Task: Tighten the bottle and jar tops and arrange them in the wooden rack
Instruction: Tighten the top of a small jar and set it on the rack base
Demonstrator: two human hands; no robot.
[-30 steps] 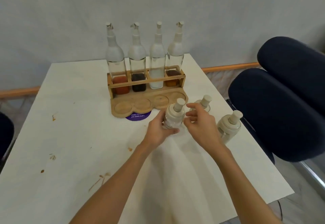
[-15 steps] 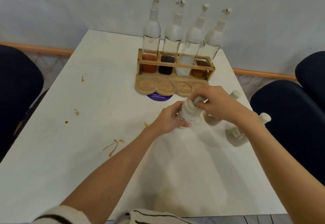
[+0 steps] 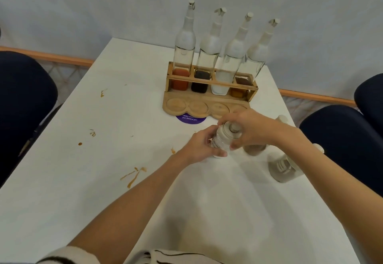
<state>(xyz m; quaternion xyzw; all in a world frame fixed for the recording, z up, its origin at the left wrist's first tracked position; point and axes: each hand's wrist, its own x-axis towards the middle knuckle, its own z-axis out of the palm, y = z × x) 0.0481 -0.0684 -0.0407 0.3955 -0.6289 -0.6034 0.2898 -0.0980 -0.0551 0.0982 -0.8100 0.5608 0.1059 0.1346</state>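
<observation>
At the middle right of the frame a small jar [image 3: 221,143] with a printed label is held between both hands, just in front of the wooden rack [image 3: 207,103]. The left grip [image 3: 200,145] is wrapped round the jar's body from the left, with the thumb across its lower part. The right grip [image 3: 252,128] is curled over the jar's cream lid [image 3: 228,132] from the right, its fingers closed round the rim. The jar is tilted, its top leaning toward the upper right; whether its base touches the bench [image 3: 83,170] cannot be told. A second jar [image 3: 253,149] is largely hidden behind the right grip, and a third jar [image 3: 283,167] is seen further right, partly covered by the right forearm. In the rack's back row four tall bottles [image 3: 185,56] with pour spouts are stood side by side, holding red, dark, white and amber contents. Four round recesses are cut in the rack's front step, the rightmost partly hidden by the right grip. A purple sticker [image 3: 190,118] is partly covered by the rack's front edge. Brown stains [image 3: 134,175] are scattered over the left half of the bench. Dark blue chairs [image 3: 22,102] are placed at the left and right edges of the frame, and a striped sleeve [image 3: 165,257] is seen at the bottom.
</observation>
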